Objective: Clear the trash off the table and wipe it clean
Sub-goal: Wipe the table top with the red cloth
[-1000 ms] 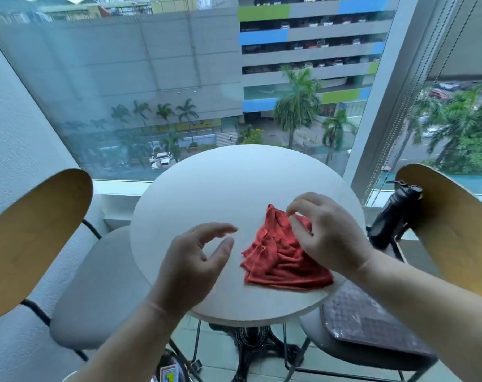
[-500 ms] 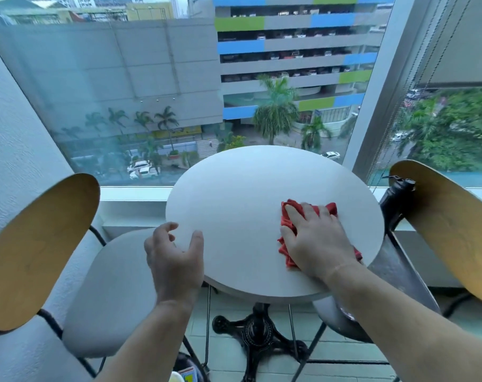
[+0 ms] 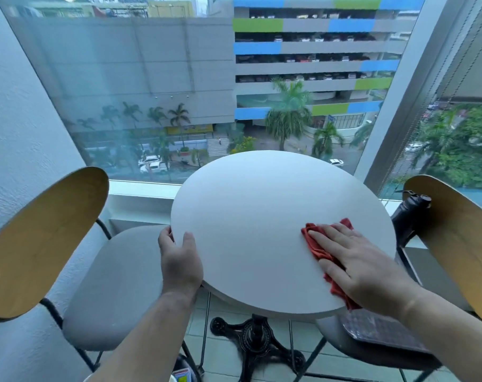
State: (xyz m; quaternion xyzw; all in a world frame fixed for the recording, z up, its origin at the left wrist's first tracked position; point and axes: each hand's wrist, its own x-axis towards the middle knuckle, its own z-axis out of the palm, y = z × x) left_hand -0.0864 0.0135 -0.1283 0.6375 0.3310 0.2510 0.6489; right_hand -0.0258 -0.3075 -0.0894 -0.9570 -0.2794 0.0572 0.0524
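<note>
A round white table (image 3: 251, 216) stands before a large window. A crumpled red cloth (image 3: 317, 246) lies on its right side near the front edge. My right hand (image 3: 355, 260) lies flat on the cloth with straight fingers, pressing it against the tabletop and covering most of it. My left hand (image 3: 179, 260) grips the table's left rim, thumb on top and fingers curled under the edge. No trash shows on the tabletop.
A chair with a wooden back (image 3: 41, 238) and grey seat (image 3: 115, 285) stands left. Another chair (image 3: 460, 244) on the right carries a black bottle (image 3: 408, 213) and a dark flat item (image 3: 383, 329). The table's black iron base (image 3: 257, 343) stands on tiled floor.
My right hand went from pinching the cloth to pressing it flat and sliding it across the right side. My left hand moved from hovering to gripping the table's left rim.
</note>
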